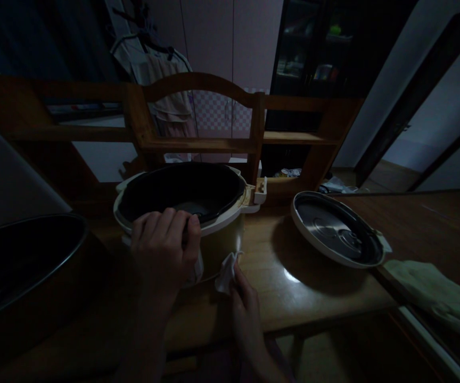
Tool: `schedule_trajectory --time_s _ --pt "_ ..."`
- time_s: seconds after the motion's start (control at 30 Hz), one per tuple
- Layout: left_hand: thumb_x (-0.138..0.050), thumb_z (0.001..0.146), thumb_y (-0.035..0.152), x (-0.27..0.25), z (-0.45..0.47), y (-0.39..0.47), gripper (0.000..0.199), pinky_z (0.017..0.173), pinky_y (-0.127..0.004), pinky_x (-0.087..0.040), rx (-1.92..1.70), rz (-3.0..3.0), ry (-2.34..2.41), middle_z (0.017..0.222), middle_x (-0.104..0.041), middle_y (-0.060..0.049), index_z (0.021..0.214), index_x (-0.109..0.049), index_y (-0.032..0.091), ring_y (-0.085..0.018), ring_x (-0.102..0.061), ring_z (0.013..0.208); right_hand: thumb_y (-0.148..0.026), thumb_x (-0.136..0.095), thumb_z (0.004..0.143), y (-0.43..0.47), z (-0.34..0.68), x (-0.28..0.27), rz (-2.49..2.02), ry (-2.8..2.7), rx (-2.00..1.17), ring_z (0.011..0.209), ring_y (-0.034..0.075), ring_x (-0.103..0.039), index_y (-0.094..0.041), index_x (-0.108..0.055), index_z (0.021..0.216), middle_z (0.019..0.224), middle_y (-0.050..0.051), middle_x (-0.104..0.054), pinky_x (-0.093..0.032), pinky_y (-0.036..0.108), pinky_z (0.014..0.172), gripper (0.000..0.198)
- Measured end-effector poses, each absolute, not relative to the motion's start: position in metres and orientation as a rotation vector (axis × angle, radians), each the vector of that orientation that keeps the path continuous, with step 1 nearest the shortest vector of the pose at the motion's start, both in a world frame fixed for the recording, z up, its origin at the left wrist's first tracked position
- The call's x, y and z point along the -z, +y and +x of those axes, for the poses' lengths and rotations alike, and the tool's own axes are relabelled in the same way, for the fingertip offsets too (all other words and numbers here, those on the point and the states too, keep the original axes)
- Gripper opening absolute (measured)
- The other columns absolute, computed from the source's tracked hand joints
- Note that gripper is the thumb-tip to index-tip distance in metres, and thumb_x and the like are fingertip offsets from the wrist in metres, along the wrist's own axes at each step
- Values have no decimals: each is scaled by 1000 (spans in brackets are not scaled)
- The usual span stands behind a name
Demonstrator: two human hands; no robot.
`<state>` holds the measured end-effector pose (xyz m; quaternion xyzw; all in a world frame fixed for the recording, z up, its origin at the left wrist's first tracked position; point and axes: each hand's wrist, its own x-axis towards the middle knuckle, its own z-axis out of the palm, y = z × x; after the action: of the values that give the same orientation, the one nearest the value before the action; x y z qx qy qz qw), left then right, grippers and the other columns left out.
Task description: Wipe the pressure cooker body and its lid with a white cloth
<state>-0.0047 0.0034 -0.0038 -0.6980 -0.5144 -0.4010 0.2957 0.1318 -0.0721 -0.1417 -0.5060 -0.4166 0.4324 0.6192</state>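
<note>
An electric cooker (pixel 224 242) with a pale rim and a dark, open interior stands lidless on the wooden desk. My left hand (pixel 165 239) is closed over its near rim, fingers curled over the edge. Low at the cooker's right front side, my right hand (pixel 248 306) pinches a white cloth (pixel 226 274), which is against or very near the outer wall. Whether it is fabric or tissue is hard to tell in the dim light. To the right, the round cooker lid (pixel 329 229) lies with its metal inner face up.
A large dark pot (pixel 54 263) stands close on the left. Behind the cooker rises a wooden shelf frame (pixel 198 143). Light-coloured cloth (pixel 433 287) lies at the right, past the lid. The desk's front edge (pixel 310 323) runs near my right forearm.
</note>
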Motion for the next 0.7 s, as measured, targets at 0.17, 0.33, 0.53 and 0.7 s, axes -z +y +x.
schedule_trajectory --time_s 0.17,0.33,0.53,0.7 --pt "-47 91 28 5 -5 4 16 83 -40 -35 1087 -1853 -1373 71 -51 -3 76 -49 23 -21 -47 77 -29 -57 86 -78 131 152 -1227 -883 -1043 133 26 -50 -22 -66 128 136 5 -60 -34 44 115 43" --pt "-47 92 28 5 -5 3 15 84 -40 -35 1105 -1867 -1376 73 -52 -3 77 -50 23 -22 -48 78 -31 -60 84 -77 133 145 -1248 -822 -1064 130 28 -53 -24 -69 124 134 4 -63 -37 46 113 42" --pt "-46 92 27 5 -6 3 16 84 -40 -35 1064 -1857 -1361 72 -52 -3 77 -50 23 -21 -46 77 -28 -58 85 -75 133 141 -1185 -847 -1053 132 26 -50 -23 -66 128 137 4 -60 -34 44 114 44" --pt "-45 92 28 4 -6 3 16 83 -40 -35 1040 -1854 -1385 72 -51 -3 77 -48 23 -22 -46 78 -27 -56 87 -79 129 144 -1192 -870 -1085 133 26 -49 -23 -64 131 138 4 -60 -33 44 115 44"
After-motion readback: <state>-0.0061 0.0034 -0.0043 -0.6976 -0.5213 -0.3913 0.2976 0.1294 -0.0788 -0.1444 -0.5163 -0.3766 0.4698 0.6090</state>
